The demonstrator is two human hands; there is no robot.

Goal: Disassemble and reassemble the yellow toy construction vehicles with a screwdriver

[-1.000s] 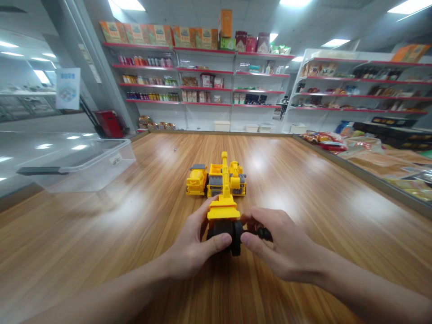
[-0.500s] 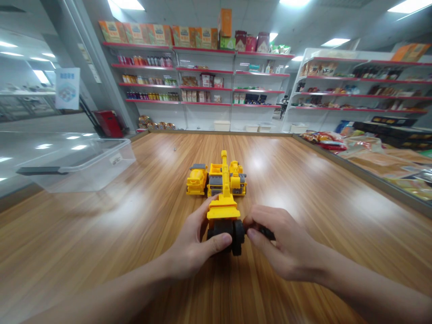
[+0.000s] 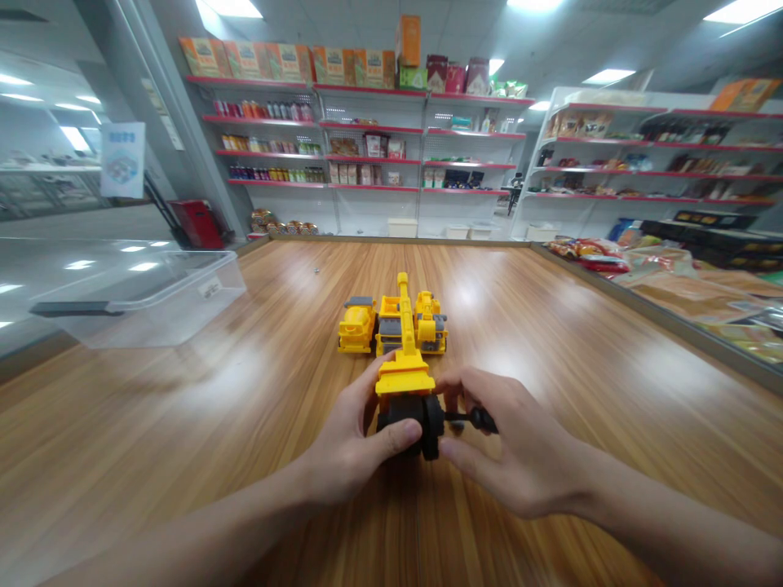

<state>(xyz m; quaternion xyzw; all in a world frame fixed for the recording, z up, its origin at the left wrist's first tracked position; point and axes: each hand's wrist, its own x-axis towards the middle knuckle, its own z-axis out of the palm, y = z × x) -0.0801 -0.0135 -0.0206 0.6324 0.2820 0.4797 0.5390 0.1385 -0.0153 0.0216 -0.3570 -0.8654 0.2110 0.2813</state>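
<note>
A yellow toy crane truck [image 3: 404, 377] with black wheels stands on the wooden table, its boom pointing away from me. My left hand [image 3: 351, 436] is wrapped around its left side, the thumb pressed on the black wheel part. In my right hand [image 3: 519, 436] is a small black screwdriver [image 3: 482, 420], lying sideways with its shaft toward the right wheel [image 3: 432, 426]. The thumb and forefinger are parted around the shaft, and the handle's end disappears into the palm. Whether the tip sits in a screw cannot be seen.
Beyond the crane stand a yellow toy truck [image 3: 357, 326], a toy excavator [image 3: 430, 322] and another yellow vehicle [image 3: 390, 326], partly hidden by the boom. A clear plastic bin [image 3: 165, 306] is at the left table edge. Packaged goods [image 3: 603, 254] lie past the right edge.
My right thumb and forefinger have spread apart, exposing the screwdriver's shaft and handle. The crane's boom has swung slightly left. My left hand keeps its hold.
</note>
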